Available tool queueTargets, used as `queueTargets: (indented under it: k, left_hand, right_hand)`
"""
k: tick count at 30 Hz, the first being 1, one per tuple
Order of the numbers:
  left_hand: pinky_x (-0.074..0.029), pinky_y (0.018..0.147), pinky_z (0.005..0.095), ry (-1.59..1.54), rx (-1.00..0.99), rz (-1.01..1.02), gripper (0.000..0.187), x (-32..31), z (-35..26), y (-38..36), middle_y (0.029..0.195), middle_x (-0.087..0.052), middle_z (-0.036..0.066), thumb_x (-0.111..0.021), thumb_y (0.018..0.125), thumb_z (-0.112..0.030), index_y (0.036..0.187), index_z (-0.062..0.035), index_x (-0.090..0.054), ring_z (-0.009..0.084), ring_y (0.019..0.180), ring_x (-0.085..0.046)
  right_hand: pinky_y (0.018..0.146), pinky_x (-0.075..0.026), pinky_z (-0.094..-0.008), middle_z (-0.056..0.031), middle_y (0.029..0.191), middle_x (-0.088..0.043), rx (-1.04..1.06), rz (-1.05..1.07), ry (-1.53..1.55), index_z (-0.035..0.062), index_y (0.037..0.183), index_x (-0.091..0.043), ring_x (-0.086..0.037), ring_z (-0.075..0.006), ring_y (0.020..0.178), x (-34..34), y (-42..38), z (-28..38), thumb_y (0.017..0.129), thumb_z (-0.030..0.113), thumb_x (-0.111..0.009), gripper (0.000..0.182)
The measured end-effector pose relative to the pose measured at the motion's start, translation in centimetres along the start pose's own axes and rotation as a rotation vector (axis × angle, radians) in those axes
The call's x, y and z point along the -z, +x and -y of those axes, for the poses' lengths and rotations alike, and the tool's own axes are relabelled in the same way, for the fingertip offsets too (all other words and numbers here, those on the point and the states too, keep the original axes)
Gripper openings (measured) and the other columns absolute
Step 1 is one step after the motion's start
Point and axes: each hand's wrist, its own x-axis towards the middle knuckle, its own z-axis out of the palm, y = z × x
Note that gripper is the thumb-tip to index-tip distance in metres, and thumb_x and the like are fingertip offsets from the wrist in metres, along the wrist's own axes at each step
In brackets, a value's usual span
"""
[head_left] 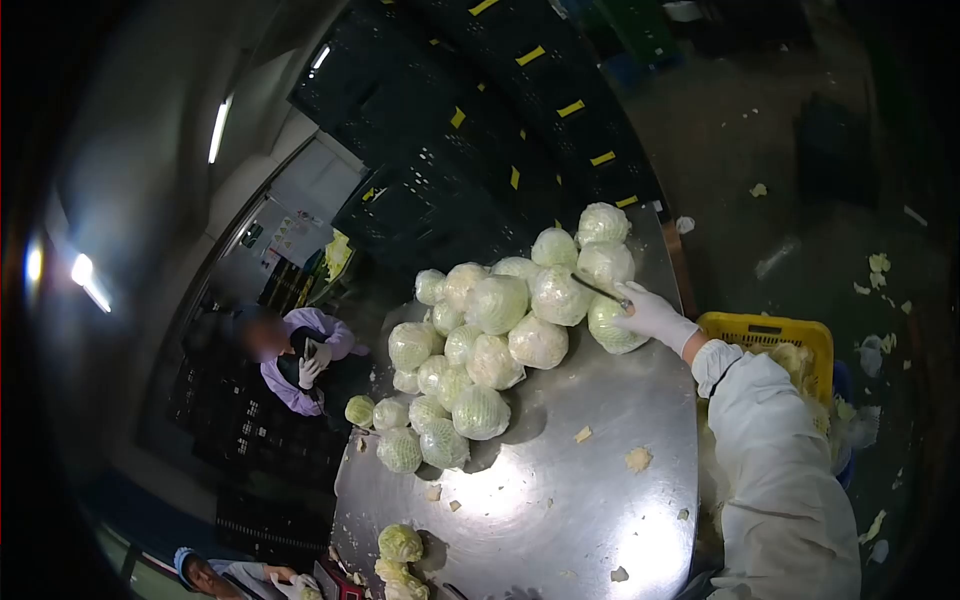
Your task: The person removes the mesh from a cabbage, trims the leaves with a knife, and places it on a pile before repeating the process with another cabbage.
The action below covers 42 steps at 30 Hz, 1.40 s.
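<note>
My right hand [650, 315], in a white glove with a white sleeve, holds a knife [598, 291] and rests against a wrapped cabbage [612, 328] at the right end of a pile. Several pale green cabbages [495, 305], many in clear wrap, are heaped on a steel table [560, 490]. The knife's blade points left over the pile. My left hand is out of view.
A yellow crate [770, 330] of leaf scraps stands right of the table. Stacks of black crates [480, 130] rise behind. One person in purple [300, 360] stands at the table's far left, another [215, 578] at the bottom left. Trimmed cabbages [400, 560] and scraps lie near the front.
</note>
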Motion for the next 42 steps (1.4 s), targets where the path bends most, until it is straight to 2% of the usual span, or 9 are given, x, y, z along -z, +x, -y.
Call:
queueTargets:
  k: [5,9,13,20,25,27,29,32,42]
  left_hand:
    - [-0.04,0.104,0.0555,-0.256,-0.036,-0.023,0.048,-1.4,-4.9,7.4,0.129,-0.056,0.025,-0.074,0.086,-0.029,0.129,-0.0141,-0.06,0.044,0.124,-0.05]
    - [-0.033,0.113,0.0536,-0.622,-0.033,-0.065,0.069,-4.9,-8.0,15.2,0.136,-0.048,0.027,-0.081,0.081,-0.034,0.137,-0.0081,-0.052,0.0437,0.131,-0.041]
    - [-0.037,0.111,0.0515,-1.01,0.084,-0.098,0.084,-2.4,-13.7,24.4,0.14,-0.043,0.025,-0.088,0.074,-0.027,0.143,-0.0061,-0.045,0.0398,0.137,-0.037]
    - [-0.038,0.112,0.0469,-1.229,-0.178,-0.018,0.104,-2.6,-18.1,31.6,0.143,-0.039,0.022,-0.094,0.064,-0.036,0.144,0.001,-0.039,0.0359,0.132,-0.043]
    - [-0.038,0.113,0.0458,-1.265,-0.109,-0.015,0.113,-4.1,-17.7,28.7,0.144,-0.037,0.021,-0.094,0.063,-0.036,0.149,-0.0005,-0.029,0.0326,0.13,-0.044]
    - [-0.04,0.113,0.0435,-1.348,-0.046,-0.099,0.117,-4.9,-17.4,26.5,0.145,-0.035,0.02,-0.093,0.065,-0.03,0.152,-0.0019,-0.021,0.0307,0.131,-0.044]
    - [-0.041,0.111,0.0424,-1.45,0.019,-0.105,0.114,-4.7,-17.2,25.0,0.145,-0.036,0.02,-0.091,0.068,-0.024,0.152,-0.0029,-0.017,0.0303,0.13,-0.045]
    - [-0.044,0.109,0.0413,-1.691,0.256,-0.071,0.107,-6.1,-16.8,22.4,0.144,-0.037,0.019,-0.085,0.073,-0.012,0.153,-0.0044,-0.014,0.0296,0.129,-0.046]
    - [-0.051,0.1,0.0452,-1.92,0.929,0.238,0.078,2.0,-18.0,-1.1,0.138,-0.041,0.02,-0.076,0.086,-0.01,0.14,-0.009,-0.019,0.029,0.124,-0.051]
  right_hand:
    - [0.076,-0.059,-0.0339,-0.0061,0.154,-0.042,0.335,0.2,-0.415,0.0205,0.135,-0.056,-0.073,-0.0251,0.086,0.6,-10.0,1.8,0.083,0.019,-0.069,0.053]
    - [0.078,-0.059,-0.033,-0.0027,0.138,-0.059,0.499,0.26,-0.182,0.0209,0.125,-0.063,-0.072,-0.0218,0.09,-0.2,-15.1,0.8,0.083,0.017,-0.069,0.042]
    - [0.092,-0.053,-0.0304,-0.0114,0.133,-0.06,0.297,-0.384,0.172,0.008,0.131,-0.062,-0.065,-0.0246,0.112,-0.5,-13.7,1.2,0.086,0.015,-0.071,0.046]
    - [0.108,-0.044,-0.04,-0.0209,0.15,-0.045,0.066,-0.048,0.196,0.0053,0.15,-0.041,-0.051,-0.0375,0.132,-3.3,-12.6,0.5,0.086,0.028,-0.072,0.074]
    - [0.11,-0.041,-0.0407,-0.0237,0.152,-0.04,-0.037,-0.149,0.235,0.0044,0.152,-0.036,-0.047,-0.0376,0.135,-5.5,-12.2,-0.7,0.087,0.026,-0.071,0.077]
    - [0.091,-0.053,-0.0383,-0.0212,0.134,-0.057,0.112,-0.272,0.085,0.0039,0.152,-0.035,-0.066,-0.0313,0.108,-5.8,-12.8,0.1,0.087,0.027,-0.071,0.078]
    - [0.06,-0.055,-0.0319,-0.0129,0.1,-0.067,-0.31,0.39,0.49,0.0039,0.152,-0.036,-0.065,-0.0195,0.066,-4.9,-15.0,2.1,0.09,0.031,-0.071,0.076]
    - [0.04,-0.038,-0.0259,0.0015,0.07,-0.055,-0.471,0.622,0.646,0.0083,0.151,-0.042,-0.047,-0.0072,0.046,-5.7,-21.3,7.1,0.096,0.03,-0.068,0.065]
    - [0.04,-0.038,-0.0229,0.0006,0.071,-0.057,-0.41,0.976,0.801,0.0056,0.142,-0.05,-0.048,-0.0063,0.047,-9.7,-35.0,9.6,0.09,0.022,-0.076,0.061]
